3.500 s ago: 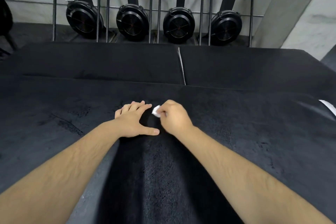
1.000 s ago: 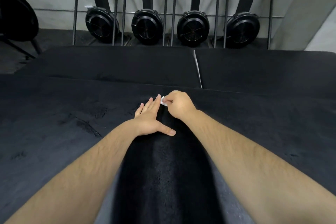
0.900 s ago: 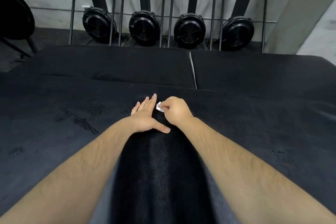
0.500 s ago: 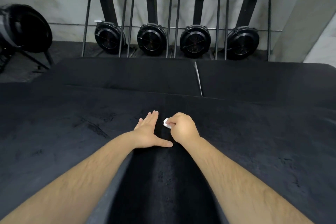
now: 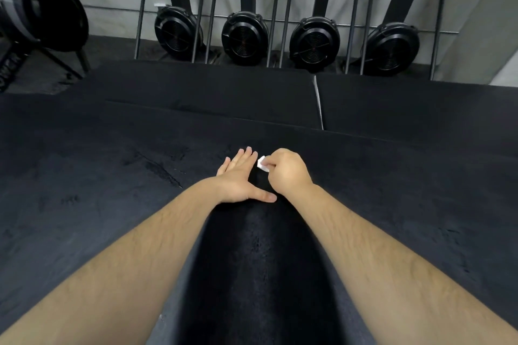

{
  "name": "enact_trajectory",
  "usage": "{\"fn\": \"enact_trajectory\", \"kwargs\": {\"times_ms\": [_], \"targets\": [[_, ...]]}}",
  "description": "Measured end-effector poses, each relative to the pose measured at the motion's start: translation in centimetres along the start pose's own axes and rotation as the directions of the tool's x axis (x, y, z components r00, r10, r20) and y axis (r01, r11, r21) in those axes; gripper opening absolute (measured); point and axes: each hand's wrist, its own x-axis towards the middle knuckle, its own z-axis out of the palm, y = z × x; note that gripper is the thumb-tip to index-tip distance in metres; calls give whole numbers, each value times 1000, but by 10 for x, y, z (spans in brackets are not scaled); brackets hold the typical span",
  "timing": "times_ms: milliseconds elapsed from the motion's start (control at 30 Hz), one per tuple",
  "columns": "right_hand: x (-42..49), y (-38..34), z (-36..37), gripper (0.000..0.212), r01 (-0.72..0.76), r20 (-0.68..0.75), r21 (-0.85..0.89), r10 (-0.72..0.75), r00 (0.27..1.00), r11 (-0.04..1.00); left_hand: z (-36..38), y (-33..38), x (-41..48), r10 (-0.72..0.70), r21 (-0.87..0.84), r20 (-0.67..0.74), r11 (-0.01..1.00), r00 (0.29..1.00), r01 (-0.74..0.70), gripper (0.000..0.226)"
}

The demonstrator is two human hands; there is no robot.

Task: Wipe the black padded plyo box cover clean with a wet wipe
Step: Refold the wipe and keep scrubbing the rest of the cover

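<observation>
Head view: right hand (image 5: 288, 173) pinches wet wipe (image 5: 262, 167); left hand (image 5: 241, 179) flat on cover (image 5: 112, 176).

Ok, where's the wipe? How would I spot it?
Look at the big black padded cover filling the middle. Two hands meet on it; the left hand lies flat, the right hand pinches the wipe. It is the small white scrap between them, bright against the black.

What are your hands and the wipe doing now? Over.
Copy: left hand flat on cover, right hand pinches wipe just beside it. Dark marks on cover left of hands. Nothing blocking the hands.
</observation>
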Motion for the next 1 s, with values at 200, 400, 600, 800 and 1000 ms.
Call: {"fn": "enact_trajectory", "kwargs": {"times_ms": [200,400,600,800,1000], "targets": [[-39,3,1,23,-29,-1,195,30,1000,980,3,11,-13,-11,71,-46,997,999,14,126],[-62,15,17,24,174,-143,239,-143,979,955,11,-5,-47,40,7,-24,999,999,-40,122],[-34,-5,17,23,100,-156,209,-68,985,973,14,-10,-44,40,7,-11,999,999,-40,119],[-81,0,30,18,269,-188,286,-222,957,920,9,-8,-51,32,-84,24,996,999,-30,117],[-66,-2,25,24,130,-166,251,-90,982,959,14,-3,-64,61,-42,-50,997,997,-63,108]]}}
